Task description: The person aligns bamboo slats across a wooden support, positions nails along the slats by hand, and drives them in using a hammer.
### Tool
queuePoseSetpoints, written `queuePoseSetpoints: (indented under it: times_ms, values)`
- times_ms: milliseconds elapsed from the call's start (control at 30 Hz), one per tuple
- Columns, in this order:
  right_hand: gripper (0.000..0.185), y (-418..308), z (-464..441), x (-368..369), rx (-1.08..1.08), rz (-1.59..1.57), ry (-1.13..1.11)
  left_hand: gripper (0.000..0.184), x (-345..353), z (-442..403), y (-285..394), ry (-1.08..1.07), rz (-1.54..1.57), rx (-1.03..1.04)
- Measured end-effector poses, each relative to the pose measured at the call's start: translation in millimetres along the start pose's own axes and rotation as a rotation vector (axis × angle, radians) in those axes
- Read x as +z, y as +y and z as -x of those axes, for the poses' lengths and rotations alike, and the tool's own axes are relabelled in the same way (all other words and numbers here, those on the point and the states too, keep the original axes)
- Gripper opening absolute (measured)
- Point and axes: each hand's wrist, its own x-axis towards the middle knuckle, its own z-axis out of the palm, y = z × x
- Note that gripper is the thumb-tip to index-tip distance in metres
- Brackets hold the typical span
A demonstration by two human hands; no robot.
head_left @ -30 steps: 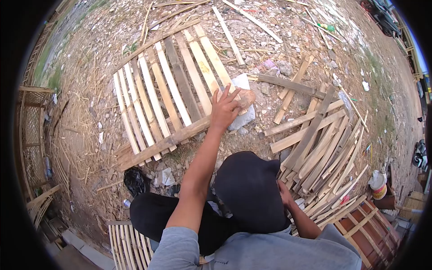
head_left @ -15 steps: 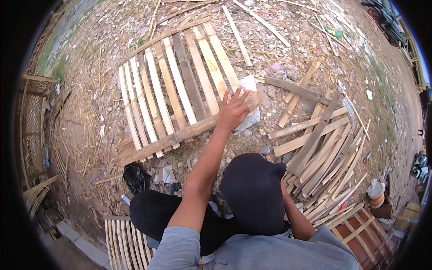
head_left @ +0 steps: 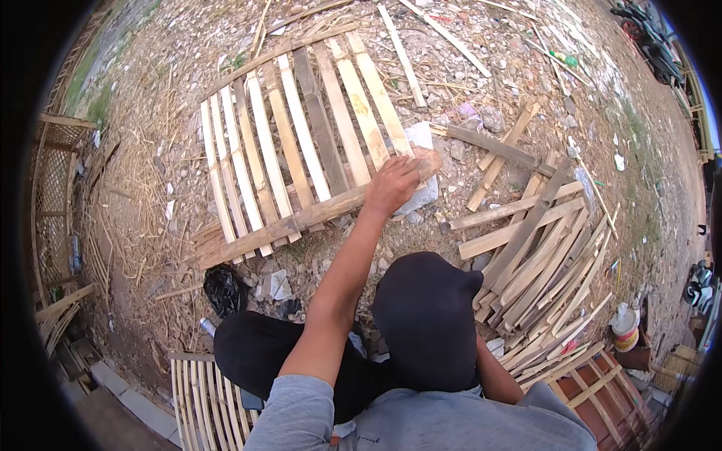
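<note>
In front of me on the ground lies a panel of wooden slats (head_left: 297, 143), joined by a near rail (head_left: 301, 220) and a far rail (head_left: 278, 54). My left hand (head_left: 392, 185) is at the right end of the near rail, its fingers bent together over the lower end of the rightmost slat (head_left: 381, 94). A pale sheet (head_left: 423, 194) lies under that corner. My right hand is hidden behind my raised black-clad knee (head_left: 427, 323); just the right forearm (head_left: 496, 372) shows.
A heap of loose wooden slats (head_left: 541, 263) lies to my right. Another slatted panel (head_left: 207, 398) is at lower left, near a black plastic bag (head_left: 226, 291). A white bucket (head_left: 624, 327) stands at far right. Stones and straw cover the ground.
My left hand's fingers were spread over the slat ends; now they are drawn in and bent at the rail's right end. The view has shifted slightly.
</note>
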Motion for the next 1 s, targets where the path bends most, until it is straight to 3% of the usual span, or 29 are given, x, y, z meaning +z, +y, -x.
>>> queuePoseSetpoints:
  times_ms: [200, 367, 433, 533, 600, 800, 1000]
  values:
    - [0.045, -10, -5, 10, -0.203, 0.187, -0.029, 0.006, -4, -2, 0, 0.019, 0.076, -0.082]
    - [0.045, -62, -8, 34, 0.024, 0.254, 0.160, 0.007, -14, -13, 4, 0.104, 0.212, -0.195]
    - [0.044, -68, -25, 30, -0.016, 0.296, 0.146, 0.009, -13, -14, 2, 0.075, 0.211, -0.251]
    - [0.039, -70, -60, 21, -0.265, 0.448, 0.138, 0.011, -13, -14, 0, 0.055, 0.211, -0.284]
    - [0.034, -104, -68, 53, -0.418, 0.637, 0.334, 0.011, -12, -15, 0, 0.040, 0.212, -0.302]
    - [0.039, -174, -79, 88, -0.188, 0.362, 0.242, 0.012, -20, -19, 5, -0.004, 0.216, -0.355]
    - [0.049, -159, -122, 76, -0.436, 0.485, 0.204, 0.012, -17, -16, 1, -0.010, 0.301, -0.354]
